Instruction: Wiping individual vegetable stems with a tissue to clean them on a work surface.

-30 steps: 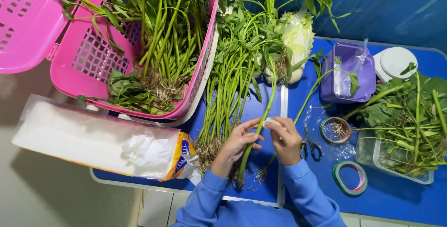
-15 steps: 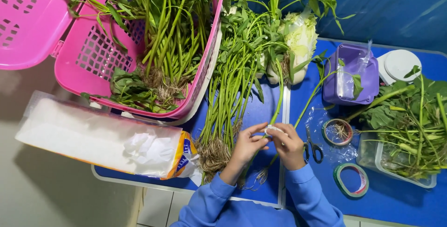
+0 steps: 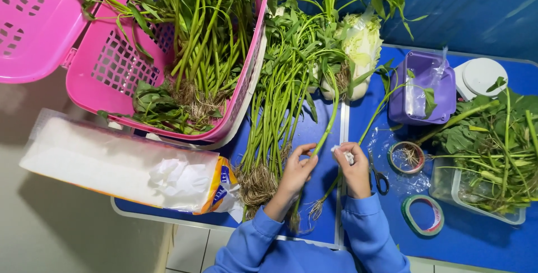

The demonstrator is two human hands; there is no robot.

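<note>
1. Left hand (image 3: 295, 171), lower centre of frame, grip closed on a green stalk (image 3: 330, 117); the stalk runs up from the fingers toward the cabbage, its roots near the lower bench edge.
2. Right hand (image 3: 354, 167), just right of the left, grip pinched on a small white scrap (image 3: 343, 153); cannot tell what it is.
3. Loose bundle of rooted greens (image 3: 274, 110) lies on the blue bench (image 3: 482, 239), just left of the left hand, root clump beside the wrist.
4. Pink basket (image 3: 112, 77), upper left, full of more greens, overhangs the bench edge and presses against the bundle.
5. White tissue pack (image 3: 112, 163), lower left, below the basket.
6. Pale cabbage (image 3: 361, 43), top centre, partly hidden by leaves.
7. Scissors (image 3: 380, 176) just right of the right hand; tape roll (image 3: 406, 157) beside them, green tape ring (image 3: 423, 215) lower right.
8. Purple box (image 3: 426, 91) and white lid (image 3: 482, 77), upper right.
9. Clear tub (image 3: 448, 186) at right edge, leafy stems piled over it.
</note>
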